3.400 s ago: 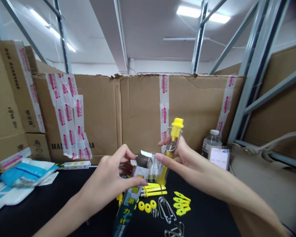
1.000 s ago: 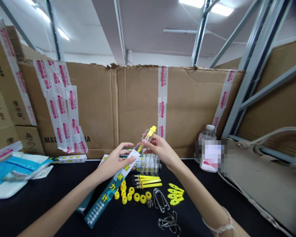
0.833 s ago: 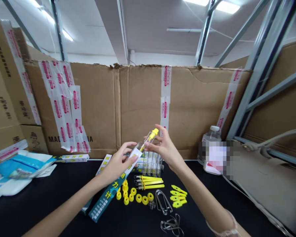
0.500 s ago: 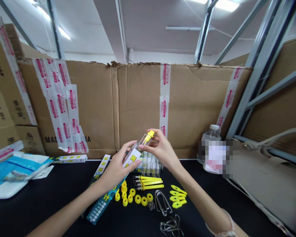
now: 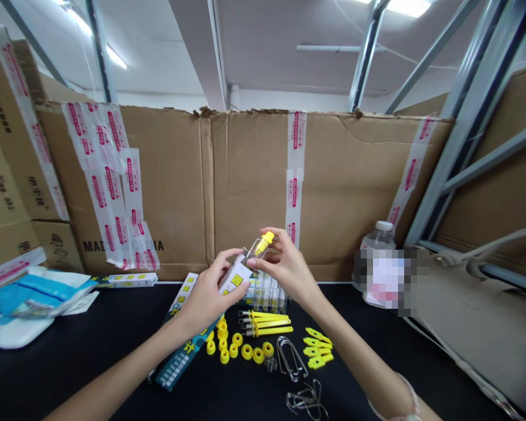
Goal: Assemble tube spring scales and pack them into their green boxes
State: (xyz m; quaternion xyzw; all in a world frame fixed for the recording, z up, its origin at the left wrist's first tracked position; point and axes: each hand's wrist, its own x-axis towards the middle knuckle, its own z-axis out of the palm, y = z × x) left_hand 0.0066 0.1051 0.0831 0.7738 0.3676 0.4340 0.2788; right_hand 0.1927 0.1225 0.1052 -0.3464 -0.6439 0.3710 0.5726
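Observation:
My left hand is wrapped round a white box with yellow marks, tilted up to the right. A clear tube with a yellow cap sits at the box's upper end, pinched in the fingers of my right hand. Below the hands lie yellow rods with metal springs, several yellow rings, flat yellow pieces and bent metal hooks. Several clear tubes stand behind, partly hidden by my right hand.
Green and white boxes lie under my left forearm. Blue and white bags are at the left, a plastic bottle and a beige bag at the right. A cardboard wall closes off the back.
The box and the tube's lower end look closer together, with less of the tube's body tilted over the box. Both hands keep nearly the same places; the whole view has shifted slightly.

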